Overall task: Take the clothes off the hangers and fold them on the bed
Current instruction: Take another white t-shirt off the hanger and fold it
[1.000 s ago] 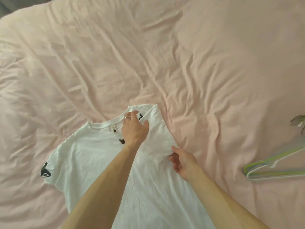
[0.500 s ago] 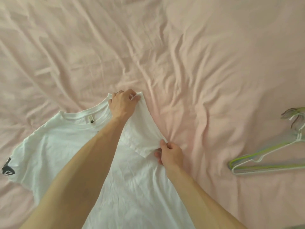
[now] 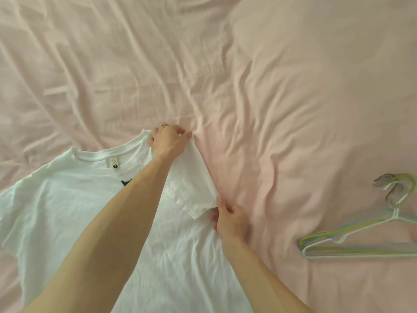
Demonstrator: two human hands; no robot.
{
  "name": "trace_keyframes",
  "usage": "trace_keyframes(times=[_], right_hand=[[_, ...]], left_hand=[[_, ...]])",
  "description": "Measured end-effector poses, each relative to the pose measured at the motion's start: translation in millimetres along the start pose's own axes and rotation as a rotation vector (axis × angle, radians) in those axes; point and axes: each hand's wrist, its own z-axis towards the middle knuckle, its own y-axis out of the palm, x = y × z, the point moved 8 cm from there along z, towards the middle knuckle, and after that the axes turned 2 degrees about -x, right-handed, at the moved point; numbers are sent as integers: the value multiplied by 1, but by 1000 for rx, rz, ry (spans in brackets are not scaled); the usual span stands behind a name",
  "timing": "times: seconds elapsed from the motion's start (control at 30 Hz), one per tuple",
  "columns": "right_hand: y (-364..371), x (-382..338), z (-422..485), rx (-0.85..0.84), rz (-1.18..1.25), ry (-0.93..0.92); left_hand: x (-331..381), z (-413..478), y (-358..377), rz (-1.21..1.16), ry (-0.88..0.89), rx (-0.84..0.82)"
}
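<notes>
One white T-shirt (image 3: 74,199) lies flat on the pink bed (image 3: 270,86), collar far, hem near. Its unfolded sleeve lies left of both hands, closest to the left hand (image 3: 169,142), which grips the far shoulder. The right hand (image 3: 231,221) pinches the folded-in sleeve, nearer. Empty hangers (image 3: 361,241) rest at right.

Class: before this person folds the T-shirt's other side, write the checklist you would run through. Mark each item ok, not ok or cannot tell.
1. T-shirt off its hanger, lying on the bed: ok.
2. Right-hand sleeve folded in over the body: ok.
3. Left hand grips the fold's top at the shoulder: ok.
4. Right hand pinches the fold's lower end: ok.
5. Hangers lie apart from the T-shirt: ok.
6. Bottom hem lies straight: cannot tell, it is out of view.
</notes>
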Motion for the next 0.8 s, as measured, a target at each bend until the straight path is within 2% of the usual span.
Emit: trace_keyframes(times=[0.13,0.2,0.27,0.33,0.4,0.57,0.63,0.7,0.73,0.8], right_hand=[[-4,-7,7,102,-223,-78],[-7,-22,-2,174,-307,-209],[-6,-46,-18,254,-430,-516],[16,-60,-31,194,-689,-881],[41,-56,-35,14,-936,-1063],[43,-42,-9,-172,-1206,-1010],[37,-43,-7,-196,-1181,-1008],[30,-51,-11,-137,-1130,-1001],[25,-55,-11,-94,-1072,-996],[19,-61,-9,-71,-988,-958]], left_hand=[[9,-20,3,16,71,140],[7,-47,2,23,180,265],[-2,-80,15,120,323,255],[-23,-104,39,269,384,119],[-57,-115,53,365,273,-9],[-97,-118,41,391,111,-30],[-96,-121,22,238,-10,86],[-100,-134,3,36,-221,231],[-103,-140,3,-55,-347,215],[-112,-150,22,-241,-584,50]])
